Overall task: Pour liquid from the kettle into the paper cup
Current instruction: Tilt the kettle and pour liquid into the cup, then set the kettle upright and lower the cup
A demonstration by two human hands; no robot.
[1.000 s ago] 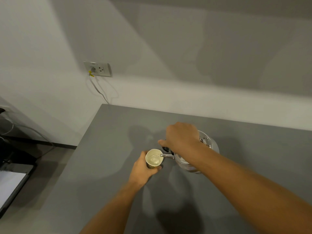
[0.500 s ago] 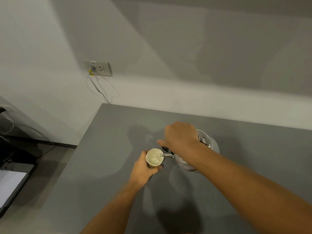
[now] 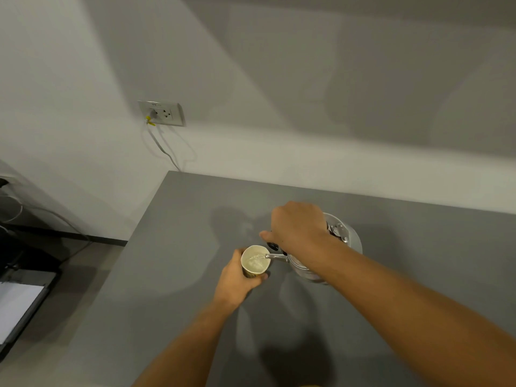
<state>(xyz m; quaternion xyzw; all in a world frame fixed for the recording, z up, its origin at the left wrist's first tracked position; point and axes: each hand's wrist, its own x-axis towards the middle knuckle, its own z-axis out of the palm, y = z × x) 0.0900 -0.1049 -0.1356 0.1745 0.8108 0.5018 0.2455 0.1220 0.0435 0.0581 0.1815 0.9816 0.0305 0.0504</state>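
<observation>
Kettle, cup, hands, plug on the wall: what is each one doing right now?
kettle: tilted, spout over the cup, pouring.
paper cup: upright, partly filled.
left hand: holding the cup.
right hand: gripping the kettle handle.
wall socket: one cord plugged in.

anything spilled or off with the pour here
Nothing stands out. The kettle spout sits over the paper cup, the stream lands inside, and the grey table around it shows no puddle.

Right hand [image 3: 297,226] tips kettle [image 3: 346,241], water streaming into left-held paper cup [image 3: 255,262].
</observation>
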